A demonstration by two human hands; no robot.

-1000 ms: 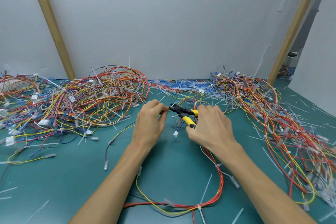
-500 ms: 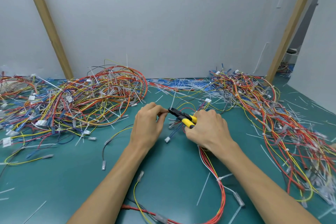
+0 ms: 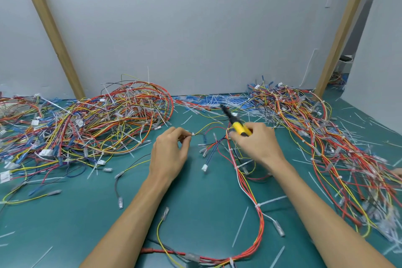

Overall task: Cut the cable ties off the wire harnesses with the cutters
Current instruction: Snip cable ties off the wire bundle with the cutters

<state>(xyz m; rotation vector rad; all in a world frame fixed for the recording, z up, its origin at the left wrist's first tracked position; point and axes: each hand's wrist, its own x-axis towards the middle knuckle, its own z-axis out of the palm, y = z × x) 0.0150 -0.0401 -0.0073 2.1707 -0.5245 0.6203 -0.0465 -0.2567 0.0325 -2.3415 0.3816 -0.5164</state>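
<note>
Workshop bench: green mat (image 3: 65, 213) heaped with wire harnesses (image 3: 97, 124).

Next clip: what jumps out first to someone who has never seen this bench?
Two big tangles of coloured wire harnesses dominate the green mat: the left pile and the right pile. Between them, the right hand grips yellow-handled cutters, while the left hand pinches a harness wire. Cut cable ties litter the back edge.
</note>
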